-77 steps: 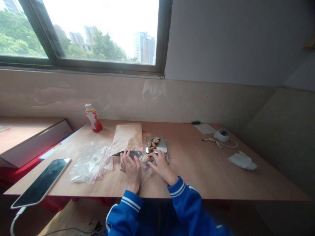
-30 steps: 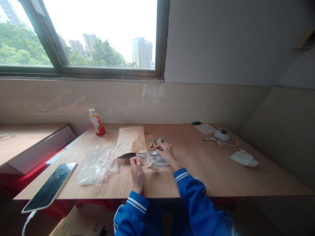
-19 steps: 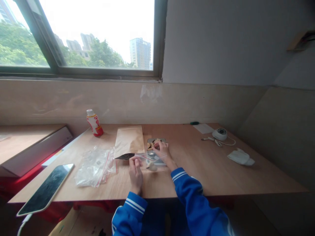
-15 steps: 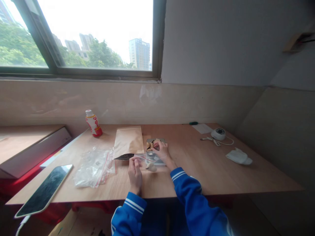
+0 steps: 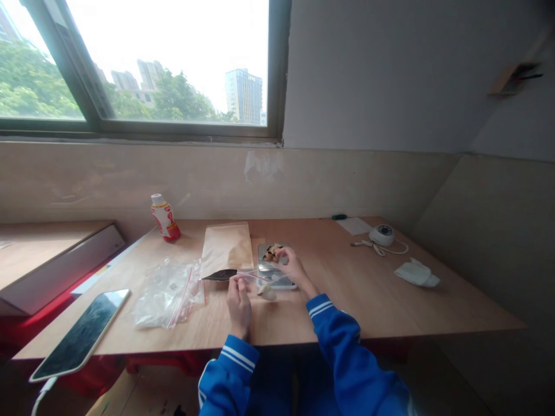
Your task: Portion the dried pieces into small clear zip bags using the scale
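Note:
My left hand (image 5: 238,297) is closed on the edge of a clear zip bag (image 5: 255,279), held above the table. A pale dried slice (image 5: 266,292) shows inside the bag. Beyond it lies a small silver kitchen scale (image 5: 263,266), partly covered by the bag, with a pile of brown-edged dried slices (image 5: 271,252) on it. The fingers of my right hand (image 5: 291,267) are pinched together at the pile's right side; what is between them is too small to make out. Left of the scale lies a brown paper pouch (image 5: 228,245), a dark pointed shape (image 5: 220,275) at its near edge.
Clear zip bags (image 5: 167,294) lie to the left, near a phone (image 5: 82,335) with a cable. A red-and-white bottle (image 5: 165,218) stands at the back left. On the right are a white round device (image 5: 381,234) with a cord, a crumpled white tissue (image 5: 417,273) and a paper sheet (image 5: 353,225).
My right hand has drawn back a little to the right from over the pile, so more of the slices and scale show. My left hand keeps hold of the bag almost unmoved.

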A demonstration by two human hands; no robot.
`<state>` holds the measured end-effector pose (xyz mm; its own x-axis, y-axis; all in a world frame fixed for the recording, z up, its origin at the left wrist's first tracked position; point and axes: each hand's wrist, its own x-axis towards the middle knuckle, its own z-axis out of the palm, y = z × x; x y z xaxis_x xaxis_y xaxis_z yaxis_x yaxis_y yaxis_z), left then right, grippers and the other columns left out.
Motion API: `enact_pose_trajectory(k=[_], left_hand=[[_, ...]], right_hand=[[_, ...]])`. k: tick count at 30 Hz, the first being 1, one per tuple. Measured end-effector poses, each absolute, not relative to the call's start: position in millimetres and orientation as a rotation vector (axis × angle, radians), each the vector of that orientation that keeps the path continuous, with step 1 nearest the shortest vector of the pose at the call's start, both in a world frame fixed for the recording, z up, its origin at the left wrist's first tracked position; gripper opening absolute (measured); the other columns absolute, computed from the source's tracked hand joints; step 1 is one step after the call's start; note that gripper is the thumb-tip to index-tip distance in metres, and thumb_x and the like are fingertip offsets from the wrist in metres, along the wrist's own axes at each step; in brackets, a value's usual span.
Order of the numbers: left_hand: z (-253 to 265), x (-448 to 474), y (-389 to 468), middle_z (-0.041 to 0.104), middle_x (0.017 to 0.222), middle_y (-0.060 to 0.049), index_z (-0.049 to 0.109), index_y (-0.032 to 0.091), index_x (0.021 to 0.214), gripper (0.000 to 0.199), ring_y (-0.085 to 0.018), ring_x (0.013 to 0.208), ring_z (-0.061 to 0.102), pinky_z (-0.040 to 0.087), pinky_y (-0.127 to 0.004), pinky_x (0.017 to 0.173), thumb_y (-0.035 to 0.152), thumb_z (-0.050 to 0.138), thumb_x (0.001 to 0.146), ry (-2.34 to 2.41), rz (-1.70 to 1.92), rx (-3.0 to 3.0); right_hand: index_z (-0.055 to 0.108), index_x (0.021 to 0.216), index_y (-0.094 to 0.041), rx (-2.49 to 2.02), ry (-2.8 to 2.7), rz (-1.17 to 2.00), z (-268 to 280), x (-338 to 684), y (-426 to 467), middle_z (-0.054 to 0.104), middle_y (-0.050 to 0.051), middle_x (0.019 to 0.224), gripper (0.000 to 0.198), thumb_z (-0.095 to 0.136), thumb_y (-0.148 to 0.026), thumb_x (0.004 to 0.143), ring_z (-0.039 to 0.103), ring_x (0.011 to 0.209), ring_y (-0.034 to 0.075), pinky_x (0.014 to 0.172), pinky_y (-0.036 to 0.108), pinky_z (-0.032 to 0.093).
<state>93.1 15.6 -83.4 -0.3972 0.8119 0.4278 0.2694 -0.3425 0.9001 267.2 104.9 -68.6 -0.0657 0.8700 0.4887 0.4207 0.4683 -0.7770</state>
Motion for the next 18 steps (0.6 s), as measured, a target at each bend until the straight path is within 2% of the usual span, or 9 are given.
enact_pose_trajectory(k=[3, 7, 11, 14, 18], left_hand=[[-84, 93, 15, 0.056, 0.071, 0.001, 0.054, 0.021, 0.088, 0.028, -0.015, 0.063, 0.056, 0.045, -0.028, 0.065, 0.04, 0.035, 0.093, 1.5, 1.782, 1.395], [-83, 94, 15, 0.061, 0.076, -0.001, 0.056, 0.02, 0.092, 0.029, -0.015, 0.065, 0.059, 0.048, -0.029, 0.067, 0.042, 0.035, 0.093, 1.493, 1.772, 1.359], [-80, 95, 15, 0.065, 0.084, -0.004, 0.057, 0.019, 0.096, 0.032, -0.018, 0.074, 0.062, 0.05, -0.033, 0.073, 0.043, 0.035, 0.093, 1.459, 1.781, 1.35], [-78, 95, 15, 0.067, 0.09, -0.006, 0.058, 0.019, 0.099, 0.033, -0.02, 0.082, 0.064, 0.05, -0.035, 0.077, 0.042, 0.035, 0.092, 1.474, 1.788, 1.342], [-78, 94, 16, 0.068, 0.091, -0.005, 0.059, 0.02, 0.098, 0.032, -0.02, 0.081, 0.064, 0.049, -0.034, 0.076, 0.04, 0.035, 0.093, 1.462, 1.772, 1.355]], right_hand=[[0.057, 0.09, -0.019, -1.085, -1.504, 0.628, -50, 273, 98, 0.065, 0.004, 0.086, 0.024, 0.067, -0.034, 0.074, 0.062, 0.078, 0.018, 0.072, 0.033, 0.05], [0.056, 0.098, -0.02, -1.028, -1.285, 0.558, -16, 274, 79, 0.066, 0.006, 0.088, 0.029, 0.062, -0.041, 0.08, 0.063, 0.08, 0.019, 0.073, 0.033, 0.051], [0.062, 0.1, -0.021, -0.96, -1.617, 0.662, 5, 269, 58, 0.068, 0.004, 0.091, 0.029, 0.063, -0.042, 0.08, 0.064, 0.081, 0.017, 0.074, 0.031, 0.05], [0.064, 0.102, -0.021, -0.957, -1.734, 0.695, 1, 269, 60, 0.069, 0.005, 0.099, 0.029, 0.056, -0.043, 0.085, 0.064, 0.087, 0.017, 0.08, 0.032, 0.05], [0.064, 0.1, -0.019, -1.023, -1.623, 0.591, -24, 275, 90, 0.068, 0.008, 0.103, 0.029, 0.045, -0.039, 0.091, 0.063, 0.096, 0.019, 0.085, 0.035, 0.049]])
